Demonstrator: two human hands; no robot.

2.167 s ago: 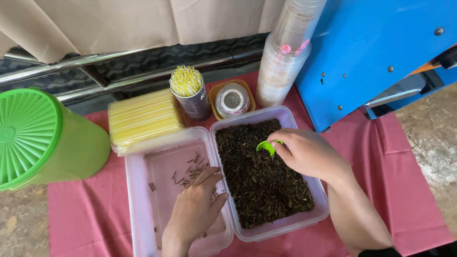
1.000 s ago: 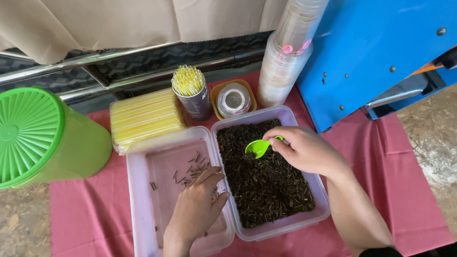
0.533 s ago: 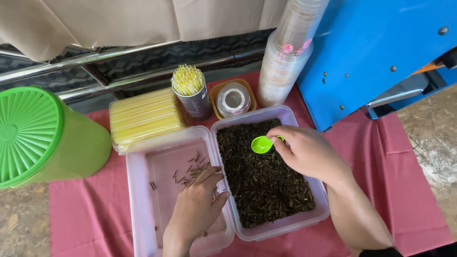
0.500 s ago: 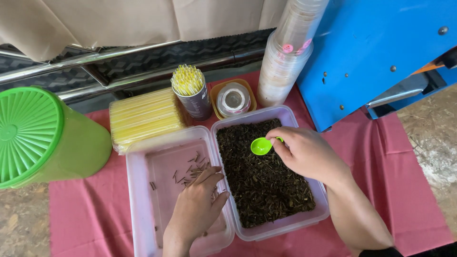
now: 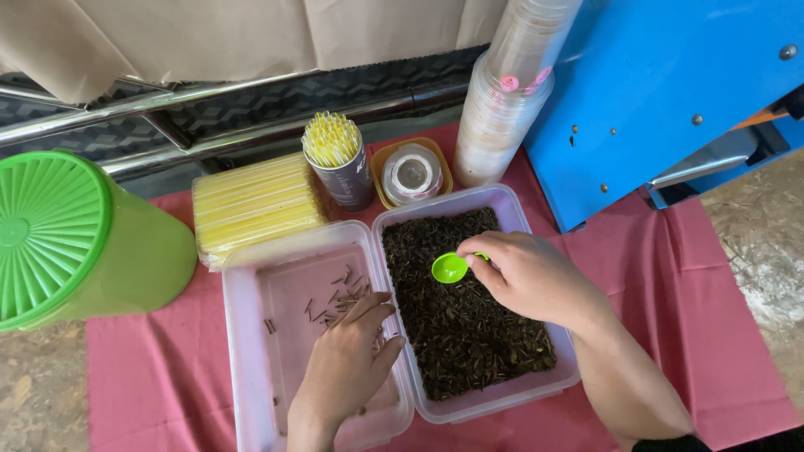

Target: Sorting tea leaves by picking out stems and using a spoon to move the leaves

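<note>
Two clear plastic tubs sit side by side on the red-clothed counter [image 5: 720, 276]. The right hand [image 5: 532, 276] pinches the short handle of a small green scoop [image 5: 450, 268] in its fingers [image 5: 486, 266], bowl up and empty over the tub of dark dried leaves [image 5: 465, 322]. The scoop's long axis runs left from the fingertips, toward the neighbouring tub [image 5: 251, 335]. Here the left hand [image 5: 347, 360] rests with fingers loosely extended, grasping nothing, on a few thin brown stems [image 5: 331, 301]. Beyond the tubs stand yellow straws [image 5: 331, 141] in a cup.
</note>
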